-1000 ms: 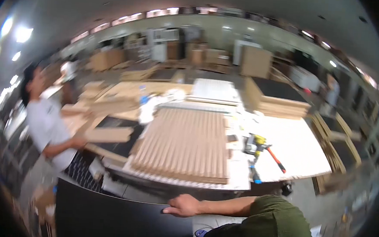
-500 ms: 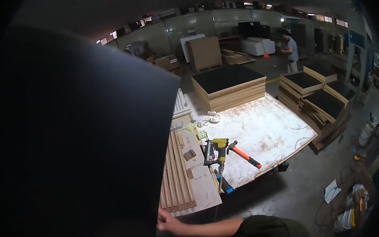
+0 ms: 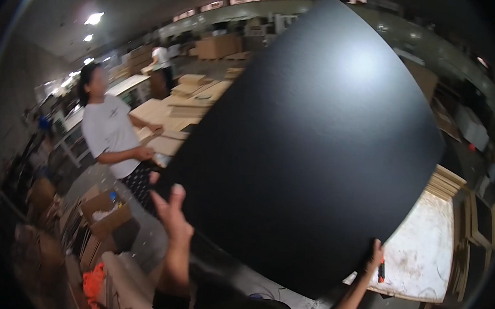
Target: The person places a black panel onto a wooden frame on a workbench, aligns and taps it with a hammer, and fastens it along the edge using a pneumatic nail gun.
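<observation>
A large black panel [image 3: 310,152] with a smooth, faintly shiny face is held up at a tilt before me and fills the middle of the view. My left hand [image 3: 174,215] is at its lower left edge, thumb up against the near face and fingers at the rim. On the lower right edge, my right hand [image 3: 375,256] grips the board, its fingertips partly hidden. Beyond that hand lies a hammer [image 3: 381,270] with an orange and black handle, mostly covered by the panel, on a white-topped worktable [image 3: 423,244].
At the left a person [image 3: 113,126] in a white shirt stands beside a table of pale boards [image 3: 188,108]; another person [image 3: 161,61] is farther back. An open carton [image 3: 108,214] and an orange cloth [image 3: 93,284] are at lower left. Stacked panels [image 3: 445,182] stand at the right.
The view has swung left. The black panel, which blocked the left side, now tilts across the middle. My left hand has come into sight, and the nail gun is out of sight.
</observation>
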Demonstrator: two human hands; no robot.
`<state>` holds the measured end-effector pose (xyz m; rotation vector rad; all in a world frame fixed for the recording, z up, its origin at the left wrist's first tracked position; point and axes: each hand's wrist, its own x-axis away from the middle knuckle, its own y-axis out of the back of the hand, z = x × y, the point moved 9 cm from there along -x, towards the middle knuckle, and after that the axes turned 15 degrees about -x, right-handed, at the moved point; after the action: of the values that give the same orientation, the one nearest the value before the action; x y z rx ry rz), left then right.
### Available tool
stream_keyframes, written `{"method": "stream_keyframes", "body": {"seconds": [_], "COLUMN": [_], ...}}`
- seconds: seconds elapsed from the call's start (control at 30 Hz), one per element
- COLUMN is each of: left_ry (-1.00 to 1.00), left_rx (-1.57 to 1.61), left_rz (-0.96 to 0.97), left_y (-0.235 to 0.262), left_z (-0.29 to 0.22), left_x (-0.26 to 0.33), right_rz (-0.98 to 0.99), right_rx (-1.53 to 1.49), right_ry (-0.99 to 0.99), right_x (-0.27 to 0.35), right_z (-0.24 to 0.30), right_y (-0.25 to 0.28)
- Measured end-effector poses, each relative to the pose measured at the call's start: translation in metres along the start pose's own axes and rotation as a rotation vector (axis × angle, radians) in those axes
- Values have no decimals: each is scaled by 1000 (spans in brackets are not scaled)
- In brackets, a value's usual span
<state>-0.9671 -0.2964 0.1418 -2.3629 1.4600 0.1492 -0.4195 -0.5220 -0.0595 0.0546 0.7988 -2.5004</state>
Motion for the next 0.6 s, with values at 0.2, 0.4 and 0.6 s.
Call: {"method": "stream_keyframes", "body": {"seconds": [0.2,0.4,0.6], "left_ry": [210,449,299], "left_rx": [-43,-352,-488], "left_rz": [132,279,188], "left_y": [30,85,93], "left_z": [121,201,237], "left_x": [21,11,-33], "right_rz": [47,42,17], "right_rx": [138,255,431], "right_ry": [-106,-243,-298], "right_x": [11,25,15], "right_z": [-6,-8,-31], "right_y": [31,-13,-86]}}
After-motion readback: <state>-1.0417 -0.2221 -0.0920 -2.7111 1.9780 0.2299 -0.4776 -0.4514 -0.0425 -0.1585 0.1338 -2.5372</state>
